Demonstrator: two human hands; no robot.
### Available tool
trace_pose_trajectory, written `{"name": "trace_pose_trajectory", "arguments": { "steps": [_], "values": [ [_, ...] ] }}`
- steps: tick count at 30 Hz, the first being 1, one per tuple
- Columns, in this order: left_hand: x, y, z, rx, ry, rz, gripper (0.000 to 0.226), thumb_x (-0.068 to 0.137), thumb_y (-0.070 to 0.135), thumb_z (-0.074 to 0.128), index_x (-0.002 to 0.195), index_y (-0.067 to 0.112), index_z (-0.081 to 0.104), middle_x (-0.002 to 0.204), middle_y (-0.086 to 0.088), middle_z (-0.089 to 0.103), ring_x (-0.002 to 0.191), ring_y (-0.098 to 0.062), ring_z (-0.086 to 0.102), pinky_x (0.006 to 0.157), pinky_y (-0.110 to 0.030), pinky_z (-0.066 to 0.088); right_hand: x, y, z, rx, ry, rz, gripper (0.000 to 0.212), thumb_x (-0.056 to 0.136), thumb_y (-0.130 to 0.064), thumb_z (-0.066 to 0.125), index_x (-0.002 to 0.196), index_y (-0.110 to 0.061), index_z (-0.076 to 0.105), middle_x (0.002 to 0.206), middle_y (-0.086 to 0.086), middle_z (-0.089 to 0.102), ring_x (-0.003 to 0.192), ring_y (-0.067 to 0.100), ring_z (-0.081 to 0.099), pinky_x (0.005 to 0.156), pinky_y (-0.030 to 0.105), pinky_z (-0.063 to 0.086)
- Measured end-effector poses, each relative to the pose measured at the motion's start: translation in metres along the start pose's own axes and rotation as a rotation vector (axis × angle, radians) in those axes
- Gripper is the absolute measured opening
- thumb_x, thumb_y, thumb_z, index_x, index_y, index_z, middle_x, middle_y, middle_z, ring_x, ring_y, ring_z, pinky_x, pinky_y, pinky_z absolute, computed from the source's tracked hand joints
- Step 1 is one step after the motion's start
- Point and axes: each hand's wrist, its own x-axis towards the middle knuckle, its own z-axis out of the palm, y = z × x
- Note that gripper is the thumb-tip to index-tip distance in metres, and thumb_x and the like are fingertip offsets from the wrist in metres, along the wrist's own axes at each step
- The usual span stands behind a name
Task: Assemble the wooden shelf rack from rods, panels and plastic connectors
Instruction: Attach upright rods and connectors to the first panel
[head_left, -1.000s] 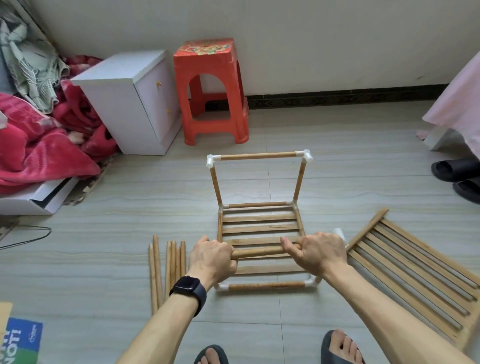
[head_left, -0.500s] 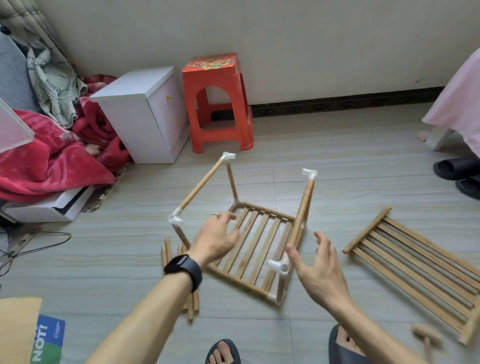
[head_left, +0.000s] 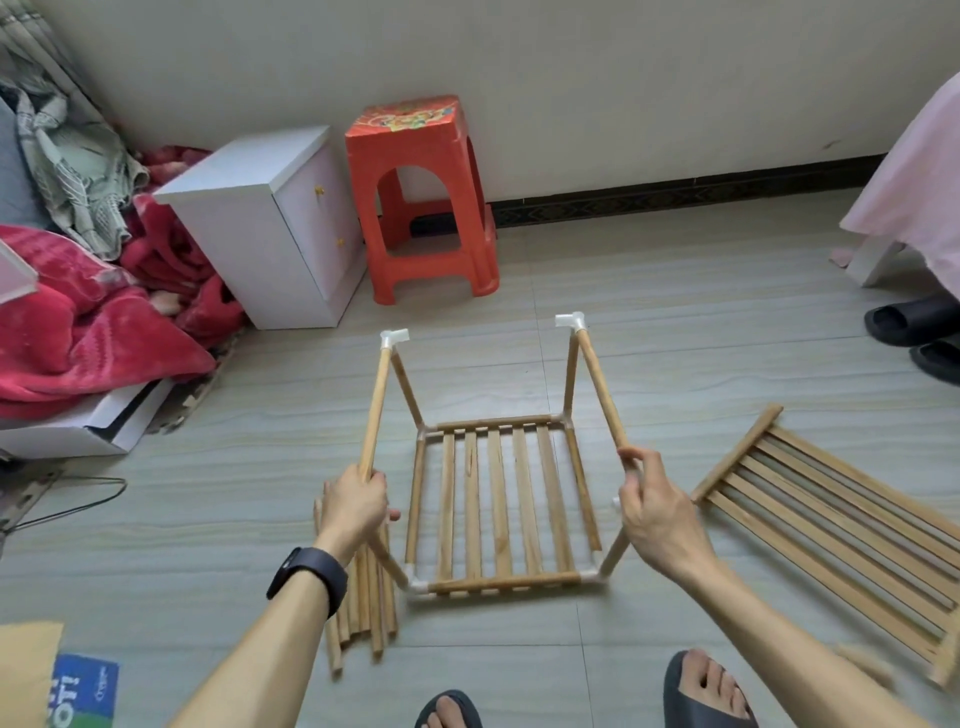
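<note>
- The partly built rack (head_left: 498, 499) stands on the floor (head_left: 675, 338), centre of view, its slatted panel (head_left: 498, 506) lying flat at the bottom.
- White plastic connectors (head_left: 421, 586) join the panel frame to upright rods at the corners.
- Left hand (head_left: 356, 506): grip closed around the near end of the left top rod (head_left: 375, 410). The rod runs away to a white corner connector (head_left: 395, 339).
- Right hand (head_left: 655, 512): fingertips pinch the near end of the right top rod (head_left: 600, 387), which runs to the far right corner connector (head_left: 571, 321).
- A bundle of loose rods (head_left: 363, 603) lies on the floor just left of the rack, partly under the left forearm.
- A second slatted panel (head_left: 831, 530) lies flat on the floor to the right, apart from the rack.
- A red stool (head_left: 421, 197) and a white cabinet (head_left: 270, 223) stand against the far wall.
</note>
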Motion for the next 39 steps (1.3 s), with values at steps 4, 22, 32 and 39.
{"name": "trace_pose_trajectory", "arguments": {
  "steps": [4, 22, 32, 39],
  "values": [
    [-0.009, 0.02, 0.017, -0.1, -0.006, 0.053, 0.022, 0.104, 0.034, 0.049, 0.094, 0.016, 0.057, 0.07, 0.001, 0.065, 0.05, -0.009, 0.069, 0.051, -0.024, 0.051, 0.012, 0.008, -0.018, 0.034, 0.077, 0.102, 0.028, 0.102, -0.024, 0.047, 0.127, -0.024, 0.035, 0.073, 0.009, 0.064, 0.055, 0.023, 0.059, 0.049, 0.032, 0.04],
    [-0.041, 0.014, 0.055, -0.131, 0.034, 0.08, 0.02, 0.104, 0.023, 0.046, 0.098, 0.007, 0.057, 0.079, -0.01, 0.06, 0.059, -0.02, 0.06, 0.044, -0.026, 0.051, 0.012, 0.025, -0.032, -0.149, 0.064, 0.281, 0.019, 0.094, -0.022, 0.042, 0.111, -0.021, 0.049, 0.089, 0.007, 0.061, 0.082, 0.032, 0.058, 0.067, 0.038, 0.045],
    [-0.04, 0.016, 0.064, -0.008, 0.132, 0.121, 0.021, 0.102, 0.027, 0.044, 0.094, 0.011, 0.056, 0.082, -0.01, 0.062, 0.071, -0.03, 0.062, 0.063, -0.045, 0.056, 0.021, 0.029, -0.022, -0.254, 0.122, 0.195, 0.011, 0.098, -0.021, 0.038, 0.098, -0.015, 0.047, 0.068, 0.003, 0.052, 0.061, 0.023, 0.051, 0.052, 0.032, 0.033],
    [-0.04, 0.012, 0.06, 0.096, 0.122, 0.136, 0.026, 0.104, 0.029, 0.042, 0.109, 0.008, 0.056, 0.087, -0.008, 0.059, 0.073, -0.024, 0.057, 0.06, -0.036, 0.048, 0.021, 0.021, -0.024, -0.336, 0.106, 0.25, 0.011, 0.096, -0.021, 0.037, 0.101, -0.014, 0.044, 0.067, 0.001, 0.044, 0.073, 0.033, 0.053, 0.068, 0.039, 0.041]
  ]
}}
